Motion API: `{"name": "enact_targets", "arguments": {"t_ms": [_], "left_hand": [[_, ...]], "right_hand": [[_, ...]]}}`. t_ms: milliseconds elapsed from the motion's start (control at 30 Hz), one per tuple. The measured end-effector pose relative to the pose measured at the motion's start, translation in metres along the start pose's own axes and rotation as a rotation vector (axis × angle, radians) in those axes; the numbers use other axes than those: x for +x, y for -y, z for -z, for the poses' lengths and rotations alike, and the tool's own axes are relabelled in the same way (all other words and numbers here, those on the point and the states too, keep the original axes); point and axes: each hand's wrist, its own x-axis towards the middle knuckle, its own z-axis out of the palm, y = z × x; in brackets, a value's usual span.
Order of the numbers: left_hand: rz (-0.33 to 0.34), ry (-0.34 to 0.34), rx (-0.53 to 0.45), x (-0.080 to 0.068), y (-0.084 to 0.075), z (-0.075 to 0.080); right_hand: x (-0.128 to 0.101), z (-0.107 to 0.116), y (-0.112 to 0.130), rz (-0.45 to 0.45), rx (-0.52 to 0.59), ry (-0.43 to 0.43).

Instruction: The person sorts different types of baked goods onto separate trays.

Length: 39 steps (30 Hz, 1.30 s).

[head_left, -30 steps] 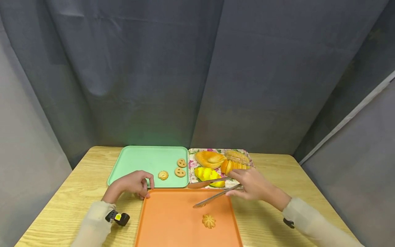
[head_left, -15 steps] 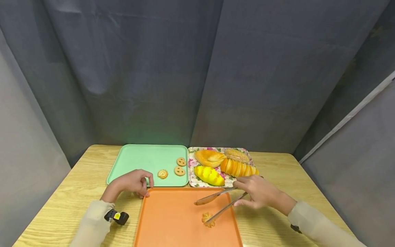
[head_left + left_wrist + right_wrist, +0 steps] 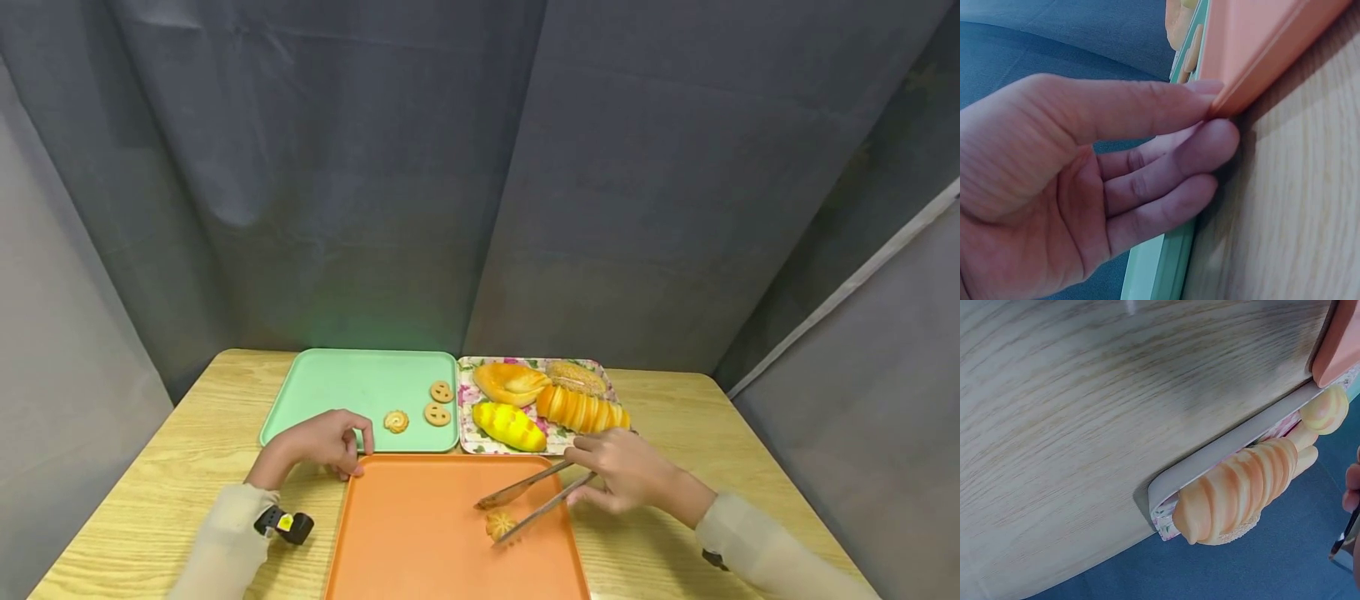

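Note:
My left hand [image 3: 326, 442] pinches the far left corner of the orange tray [image 3: 405, 508]; in the left wrist view the thumb [image 3: 1147, 106] lies over the rim and the index finger is under it. Metal tongs [image 3: 551, 504] are held in my right hand [image 3: 630, 471], their arms spread apart. A flower-shaped cookie [image 3: 498, 524] on the orange tray lies between the tong tips, the nearer arm overlapping its lower right edge. Only a few fingertips [image 3: 1352, 487] of the right hand show at the edge of the right wrist view.
Behind, a green tray [image 3: 337, 387] bears several cookies [image 3: 437, 414]. Beside it, a floral tray [image 3: 467, 433] holds a yellow bread [image 3: 510, 426], a ridged bread [image 3: 581, 409], a folded bread [image 3: 510, 382] and a seeded bun [image 3: 576, 377]. Grey curtains [image 3: 375, 167] stand behind the table.
My right hand has brought the tongs toward me, from near the floral tray down to the flower-shaped cookie. The cookie has shifted slightly away and left. The left hand stays at the tray corner.

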Motion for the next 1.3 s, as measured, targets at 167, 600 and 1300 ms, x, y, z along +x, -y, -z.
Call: {"name": "enact_targets", "arguments": {"t_ms": [167,600,1300], "left_hand": [[0.002,-0.001,0.003,0.000,0.000,0.000],[-0.010,0.003,0.004,0.000,0.001,0.000],[-0.005,-0.002,0.023,0.001,0.001,0.001]], "right_hand": [[0.003,0.000,0.001,-0.004,-0.061,-0.050],[0.009,-0.002,0.006,-0.050,-0.153,-0.061],[0.028,-0.003,0.007,-0.071,-0.249,-0.082]]}}
